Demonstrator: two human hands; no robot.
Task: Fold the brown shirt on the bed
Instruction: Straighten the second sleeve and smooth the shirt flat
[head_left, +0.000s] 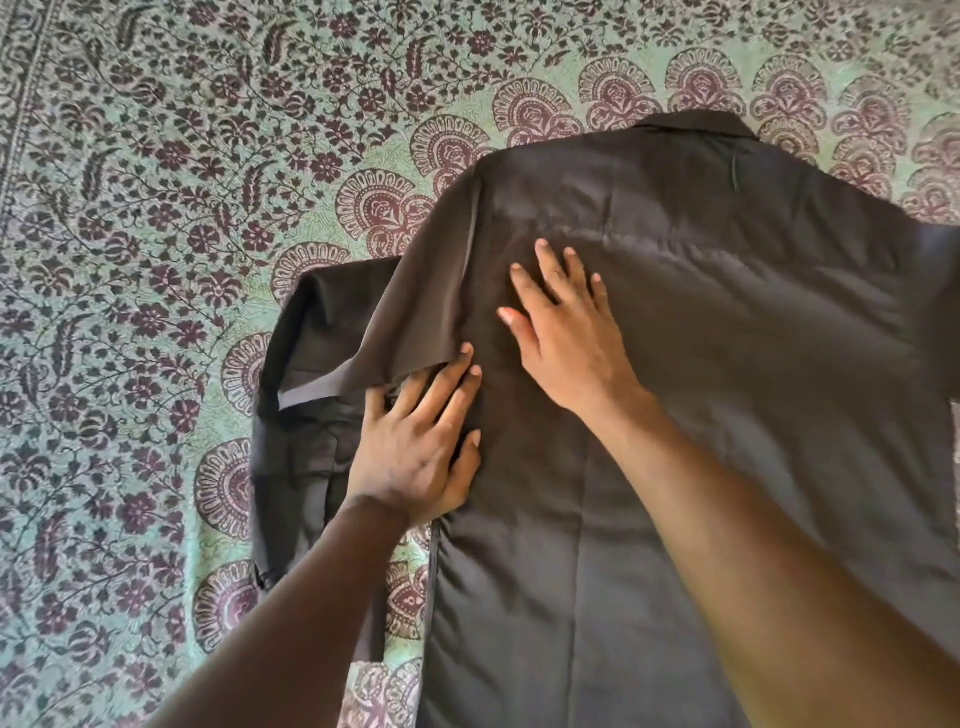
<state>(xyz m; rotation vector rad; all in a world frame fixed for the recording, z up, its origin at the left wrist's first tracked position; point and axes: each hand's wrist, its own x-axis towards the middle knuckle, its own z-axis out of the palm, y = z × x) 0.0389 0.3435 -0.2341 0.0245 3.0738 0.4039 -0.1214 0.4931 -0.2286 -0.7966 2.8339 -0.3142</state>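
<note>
Green bedsheet (156, 156) with dark purple flowers and fan shapes covers the whole bed, and it looks a bit rough, like printed cotton.

From the head view, the brown shirt (701, 364) lies back side up on the right half of the bed, with its collar (696, 122) pointing to the far edge. The cloth is smooth and a little shiny, with a long crease down the back. The left sleeve (322, 332) sticks out toward the middle of the bed, and the shirt's side is lifted and bent over it.

The left hand (415, 447) lies flat where the sleeve meets the body, its fingers (457, 384) spread a little and tucked just under the loose edge of cloth. It is pressing, not gripping. The right hand (566, 338) lies flat on the shirt's back near the shoulder, fingers spread wide, holding nothing.

I think this is an early step: folding the left side and sleeve in over the back. Next, the sleeve needs to be laid flat on the back, and the fold pressed smooth.
</note>
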